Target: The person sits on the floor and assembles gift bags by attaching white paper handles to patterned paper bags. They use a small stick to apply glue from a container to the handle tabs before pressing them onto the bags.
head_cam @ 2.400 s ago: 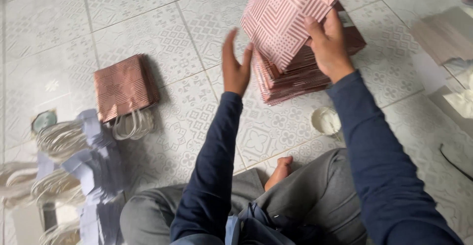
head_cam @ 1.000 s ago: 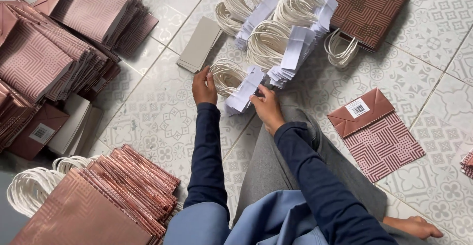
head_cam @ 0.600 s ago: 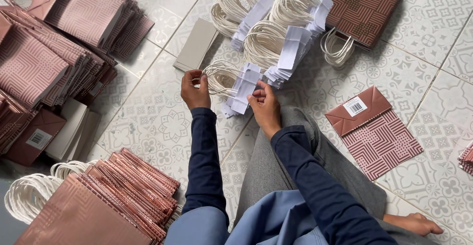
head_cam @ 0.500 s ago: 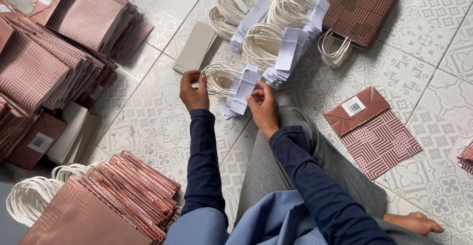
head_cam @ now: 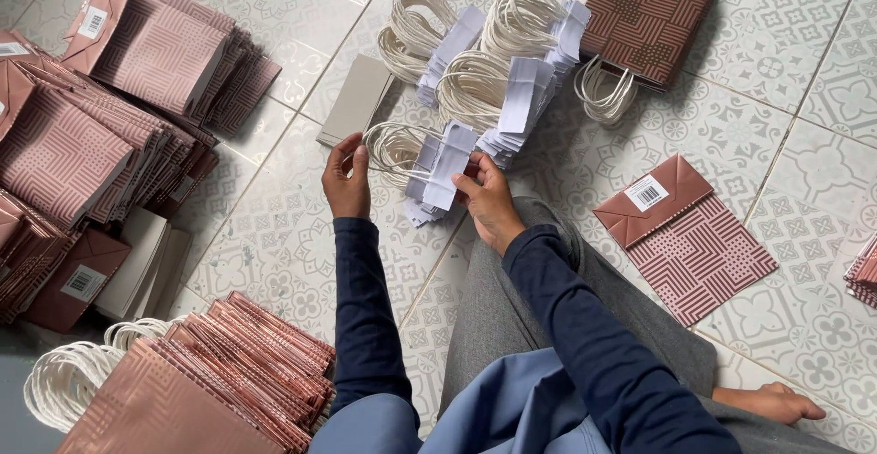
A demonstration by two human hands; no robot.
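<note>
At the far left of the tiled floor (head_cam: 274, 226) lie fanned stacks of flat pink patterned paper bags (head_cam: 110, 125), some folded bottoms bearing white barcode labels. Below them, near the bottom left corner, a row of finished copper-pink bags (head_cam: 210, 390) lies overlapped, their white cord handles (head_cam: 68, 385) bunched at the left end. A flat grey card (head_cam: 356, 98) rests on the floor just above the left hand.

The left hand (head_cam: 347, 180) is raised over the tiles, its fingers (head_cam: 352, 148) pinched on a white cord loop of the nearest handle bundle (head_cam: 416, 157). That bundle, white twisted cord loops fixed to white paper strips, lies on the floor directly in front of the person's knee, between both hands. The right hand (head_cam: 489, 203) grasps the paper-strip end of the same bundle, fingers (head_cam: 470, 171) closed on the strips.

Further up lie more handle bundles (head_cam: 498, 61) in a loose heap. To their right a dark brown patterned bag (head_cam: 649, 20) with a white handle lies flat. Lower right, one flat pink bag (head_cam: 681, 235) lies alone with its labelled bottom fold up. At the bottom right a bare foot (head_cam: 767, 404) shows beside the grey trouser leg.
</note>
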